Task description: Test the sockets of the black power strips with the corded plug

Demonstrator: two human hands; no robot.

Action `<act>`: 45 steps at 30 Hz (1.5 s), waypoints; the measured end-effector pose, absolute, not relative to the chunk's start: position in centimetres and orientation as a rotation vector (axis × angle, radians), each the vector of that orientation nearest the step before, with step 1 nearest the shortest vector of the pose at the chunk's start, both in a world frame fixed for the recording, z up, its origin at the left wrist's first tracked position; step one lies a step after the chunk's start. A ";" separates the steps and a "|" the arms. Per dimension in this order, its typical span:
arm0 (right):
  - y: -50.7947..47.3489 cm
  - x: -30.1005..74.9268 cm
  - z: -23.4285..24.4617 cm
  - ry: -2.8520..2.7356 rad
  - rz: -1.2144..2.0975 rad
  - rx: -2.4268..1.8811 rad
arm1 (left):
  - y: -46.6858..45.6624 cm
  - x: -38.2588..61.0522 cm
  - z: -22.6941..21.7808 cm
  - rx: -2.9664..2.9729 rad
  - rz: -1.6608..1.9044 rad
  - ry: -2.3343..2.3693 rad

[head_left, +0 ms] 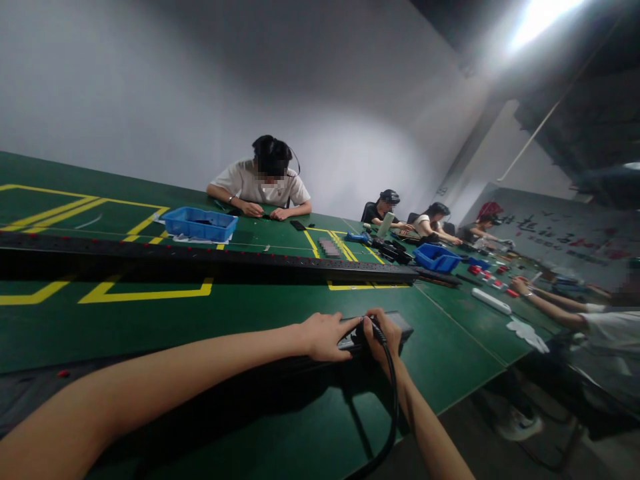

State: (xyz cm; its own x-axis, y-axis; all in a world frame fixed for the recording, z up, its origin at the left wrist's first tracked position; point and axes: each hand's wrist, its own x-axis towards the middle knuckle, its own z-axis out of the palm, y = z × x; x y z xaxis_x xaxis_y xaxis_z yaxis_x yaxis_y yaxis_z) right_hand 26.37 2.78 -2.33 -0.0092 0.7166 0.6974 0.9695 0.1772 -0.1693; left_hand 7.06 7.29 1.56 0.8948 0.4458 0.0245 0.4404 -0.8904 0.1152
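My right hand (386, 335) is closed around a dark corded tool, mostly hidden by the fingers. Its black cable (394, 407) leaves near the top of the grip and curves down towards the table's front edge. Beside it, my left hand (325, 337) lies with fingers spread, the index finger stretched towards the right hand. Under both hands is the grey-topped end of a dark piece (403, 325). A long black bar (30, 393) runs in from the lower left below my left arm; whether the two are one part I cannot tell.
Another long black bar (280, 265) with red dots crosses the green table (260, 427). Behind it stand a blue bin (200, 225) and a seated person (260, 183). To the right are a second blue bin (436, 259), a white glove (527, 333) and more people.
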 end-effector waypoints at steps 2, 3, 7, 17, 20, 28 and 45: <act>2.7 26.2 -2.2 -1.786 -0.461 -1.601 | 7.2 6.9 1.5 2.942 0.090 0.704; 2.6 26.1 -2.0 -1.788 -0.450 -1.602 | 7.2 6.8 1.5 2.936 0.093 0.706; 2.4 25.9 -1.5 -1.819 -0.408 -1.599 | 7.4 6.8 1.5 2.912 0.095 0.713; 2.5 26.1 -1.2 -1.838 -0.379 -1.615 | 7.9 6.8 1.2 2.904 0.129 0.659; 2.5 26.1 -1.1 -1.842 -0.373 -1.602 | 7.9 6.7 1.3 2.894 0.126 0.652; 2.3 26.1 -1.0 -1.828 -0.378 -1.606 | 7.8 6.7 1.4 2.880 0.107 0.660; 2.5 26.3 -1.3 -1.832 -0.393 -1.610 | 7.8 6.8 1.4 2.887 0.093 0.672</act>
State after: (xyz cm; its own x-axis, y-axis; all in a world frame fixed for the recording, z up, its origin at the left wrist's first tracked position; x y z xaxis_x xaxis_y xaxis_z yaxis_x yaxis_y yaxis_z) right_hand 26.29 2.54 -1.30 -0.0255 0.7627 0.6463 0.9608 0.1972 -0.1949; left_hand 6.75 7.84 1.40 0.8963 0.4430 0.0209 0.4320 -0.8828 0.1842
